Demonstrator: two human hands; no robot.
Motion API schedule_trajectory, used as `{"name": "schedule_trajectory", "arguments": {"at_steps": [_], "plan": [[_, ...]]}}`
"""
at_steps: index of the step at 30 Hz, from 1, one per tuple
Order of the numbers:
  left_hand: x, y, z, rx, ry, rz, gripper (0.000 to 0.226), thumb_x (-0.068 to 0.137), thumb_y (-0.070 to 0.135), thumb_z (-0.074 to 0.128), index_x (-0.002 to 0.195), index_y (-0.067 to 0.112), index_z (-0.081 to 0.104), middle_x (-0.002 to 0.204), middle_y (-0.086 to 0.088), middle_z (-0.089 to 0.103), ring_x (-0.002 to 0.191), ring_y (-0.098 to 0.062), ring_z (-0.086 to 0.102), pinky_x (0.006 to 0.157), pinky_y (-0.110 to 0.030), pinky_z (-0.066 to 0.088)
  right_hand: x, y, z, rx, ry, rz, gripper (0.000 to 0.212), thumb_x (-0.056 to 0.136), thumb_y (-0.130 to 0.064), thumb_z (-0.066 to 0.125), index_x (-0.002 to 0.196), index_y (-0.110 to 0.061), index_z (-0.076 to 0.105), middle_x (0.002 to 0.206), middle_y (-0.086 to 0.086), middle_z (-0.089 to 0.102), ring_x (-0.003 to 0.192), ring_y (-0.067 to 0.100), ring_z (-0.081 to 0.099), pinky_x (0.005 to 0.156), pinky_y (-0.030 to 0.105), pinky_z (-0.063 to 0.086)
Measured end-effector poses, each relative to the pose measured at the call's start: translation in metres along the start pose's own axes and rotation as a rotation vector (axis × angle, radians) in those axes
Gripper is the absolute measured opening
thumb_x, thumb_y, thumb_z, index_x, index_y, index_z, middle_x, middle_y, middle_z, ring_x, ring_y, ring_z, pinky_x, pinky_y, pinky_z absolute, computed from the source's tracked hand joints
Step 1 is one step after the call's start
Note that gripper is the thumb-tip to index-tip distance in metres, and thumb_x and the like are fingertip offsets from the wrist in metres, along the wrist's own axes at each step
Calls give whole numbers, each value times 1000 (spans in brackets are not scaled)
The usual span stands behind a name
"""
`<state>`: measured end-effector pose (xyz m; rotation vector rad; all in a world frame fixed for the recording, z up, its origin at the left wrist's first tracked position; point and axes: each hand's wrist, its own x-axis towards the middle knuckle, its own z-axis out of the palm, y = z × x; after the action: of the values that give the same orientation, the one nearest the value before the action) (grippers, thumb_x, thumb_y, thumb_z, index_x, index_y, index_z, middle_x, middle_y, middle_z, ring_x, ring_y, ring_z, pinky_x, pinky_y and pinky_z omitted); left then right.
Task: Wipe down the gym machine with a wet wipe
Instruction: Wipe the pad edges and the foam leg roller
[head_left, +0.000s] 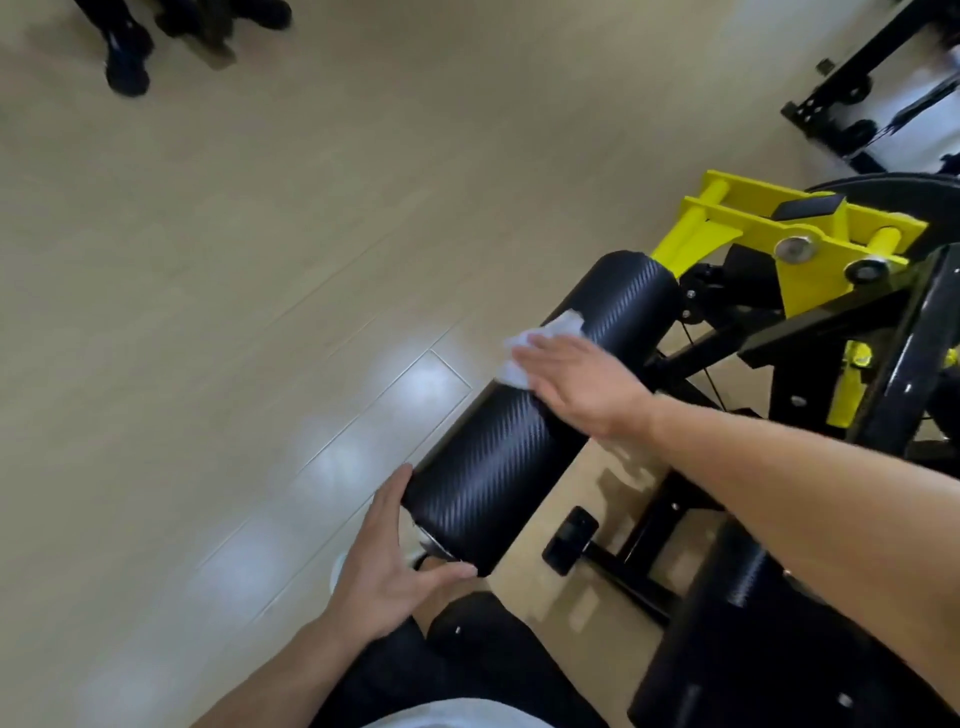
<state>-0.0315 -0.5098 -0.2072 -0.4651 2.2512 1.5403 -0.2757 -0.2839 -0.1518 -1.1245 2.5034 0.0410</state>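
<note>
One black roller pad (524, 415) with a carbon-weave cover runs across the middle of the view, from 7 o'clock up toward 1 o'clock, where it joins the gym machine (841, 291). The machine shows one yellow bracket assembly at 2 o'clock, carrying two round metal bolt heads, with black frame tubes running down toward 4 o'clock.

Two hands are in view. The right hand (576, 379) lies flat on the upper middle of the roller, fingers straight and close together, its grip spread rather than curled, pressing one white wet wipe (540, 343) against the cover. The wipe shows crumpled past the fingertips, on the roller's 11 o'clock side, so it sits just above the centre of the view.

The left hand (389, 561) is at the roller's near end, at 7 o'clock. Its fingers lie straight along the end cap and the thumb reaches under the edge, so the hand cups the end loosely.

One black padded seat or cushion lies at 5 o'clock, partly cut off by the frame edge. A second machine, black-framed, stands at 1 o'clock in the far corner. The pale wood floor (260, 260) fills the left half, with one pair of dark shoes (127, 57) at 11 o'clock.
</note>
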Motion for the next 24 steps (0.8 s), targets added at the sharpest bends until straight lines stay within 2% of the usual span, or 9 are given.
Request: {"name": "schedule_trajectory", "arguments": {"at_steps": [2,4,6,8,11,13,15,19,24], "plan": [[4,-1,-8,-17,-29,20,124,50,82,79,153,46,19,156,26,27,142,7,28,121,-33,30,13,54,-23,-14,37,272,70,100,-45,10,141,-8,54,151,9,51,146,32,36,119,42,25],[6,-2,-16,2,-56,33,116,53,78,81,149,51,21,152,31,30,138,14,29,119,-29,29,21,56,-33,23,50,344,71,101,-46,7,113,-5,64,123,14,62,122,38,51,105,46,36],[8,-6,-22,31,-75,16,124,53,72,85,153,50,14,153,33,30,138,12,30,117,-26,28,25,3,-29,69,50,276,62,100,-45,10,97,-10,62,105,11,62,107,33,54,97,45,41],[7,-7,-23,9,-71,3,141,50,69,89,157,47,0,155,32,28,138,10,28,114,-24,28,14,-75,-3,103,-57,67,41,102,-36,28,96,-15,62,98,5,63,100,27,56,95,43,45],[5,-5,-19,-77,-90,-2,149,46,69,91,153,52,-10,161,25,20,145,5,23,117,-25,25,-9,-149,29,202,-61,-212,40,105,-32,35,127,-15,65,125,1,68,124,23,54,112,41,37],[6,-3,-17,-78,-112,26,150,47,67,93,153,53,-12,163,23,15,146,6,19,118,-24,22,-24,-139,39,130,1,-245,46,108,-34,34,145,-15,54,149,-1,55,146,20,38,122,39,25],[13,3,-15,-21,-108,105,143,50,73,88,157,49,-5,161,25,22,145,9,23,117,-23,25,-36,-111,39,49,31,-230,48,109,-35,33,150,-15,48,157,-1,45,153,18,26,125,41,19],[35,24,-7,65,-34,246,100,67,87,63,151,41,38,154,27,33,142,5,32,119,-39,35,-35,-44,29,25,155,104,49,108,-36,30,151,-18,48,159,-3,41,154,17,22,126,41,17],[48,36,3,175,-3,229,106,61,87,67,152,46,31,155,27,29,140,1,33,115,-34,35,2,53,3,92,97,501,67,106,-47,9,159,-10,28,167,10,22,157,30,7,126,47,8]]}}
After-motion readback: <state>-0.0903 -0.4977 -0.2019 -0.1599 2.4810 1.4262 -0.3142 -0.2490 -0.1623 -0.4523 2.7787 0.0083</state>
